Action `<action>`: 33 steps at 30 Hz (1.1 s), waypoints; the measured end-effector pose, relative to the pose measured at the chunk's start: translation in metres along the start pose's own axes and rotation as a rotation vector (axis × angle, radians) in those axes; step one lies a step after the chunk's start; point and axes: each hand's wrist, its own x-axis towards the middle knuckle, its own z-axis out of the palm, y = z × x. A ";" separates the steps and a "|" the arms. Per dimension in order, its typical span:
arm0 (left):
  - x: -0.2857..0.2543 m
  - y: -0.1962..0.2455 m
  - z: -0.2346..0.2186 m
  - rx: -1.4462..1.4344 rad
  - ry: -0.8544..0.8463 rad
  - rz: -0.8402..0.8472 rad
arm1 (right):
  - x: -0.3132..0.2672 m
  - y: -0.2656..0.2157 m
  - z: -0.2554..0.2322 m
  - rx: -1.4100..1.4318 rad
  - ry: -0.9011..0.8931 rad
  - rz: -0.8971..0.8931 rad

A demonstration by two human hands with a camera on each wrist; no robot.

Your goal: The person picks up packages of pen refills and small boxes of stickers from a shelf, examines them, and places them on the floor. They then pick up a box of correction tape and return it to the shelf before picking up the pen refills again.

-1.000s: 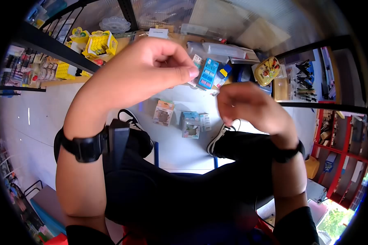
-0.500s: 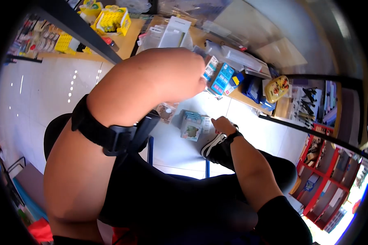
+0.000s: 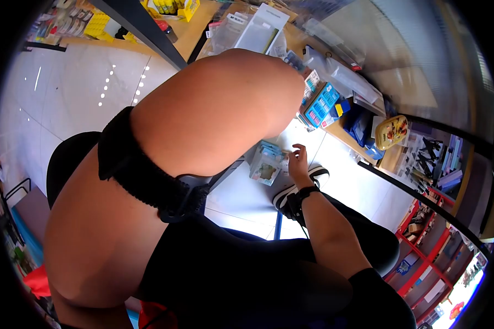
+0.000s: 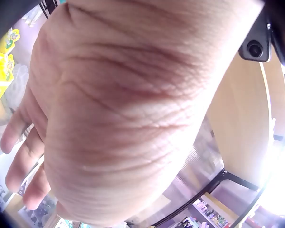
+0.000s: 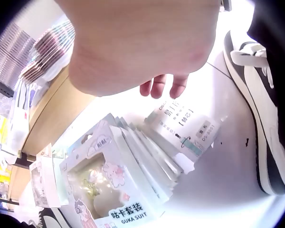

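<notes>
While we lean over the white floor [image 3: 241,197], a row of windowed toy boxes [image 5: 109,185] stands there with a flat white packet [image 5: 185,130] leaning against it. Our right hand [image 3: 298,162] hangs just above the packet, fingers [image 5: 159,85] loosely curled, gripping nothing. Our left hand [image 4: 114,109] is raised toward the wooden shelf [image 3: 197,33], fingers nearly straight and empty.

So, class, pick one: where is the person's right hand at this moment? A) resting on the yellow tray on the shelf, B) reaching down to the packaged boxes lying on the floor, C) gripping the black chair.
B: the right hand reaches down with fingers extended just over the packaged boxes on the floor, beside the black-and-white shoe.
</notes>
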 end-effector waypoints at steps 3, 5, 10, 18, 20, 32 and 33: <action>0.000 0.000 -0.004 0.019 -0.047 -0.013 | -0.005 -0.020 -0.005 0.040 -0.139 -0.142; 0.000 0.002 -0.006 0.034 -0.081 -0.019 | -0.011 -0.039 -0.011 -0.069 -0.251 -0.049; 0.003 0.005 -0.009 0.067 -0.147 -0.027 | -0.024 -0.058 -0.008 -0.199 -0.491 0.053; 0.005 0.010 -0.010 0.104 -0.218 -0.027 | -0.026 -0.060 -0.010 0.019 -0.539 0.321; 0.006 0.011 -0.011 0.109 -0.228 -0.021 | -0.024 -0.060 -0.014 0.041 -0.555 0.352; 0.009 0.010 -0.008 0.122 -0.270 -0.017 | -0.031 -0.086 -0.022 -0.021 -0.491 0.362; 0.010 0.010 -0.008 0.121 -0.272 -0.018 | -0.030 -0.079 -0.019 -0.022 -0.491 0.362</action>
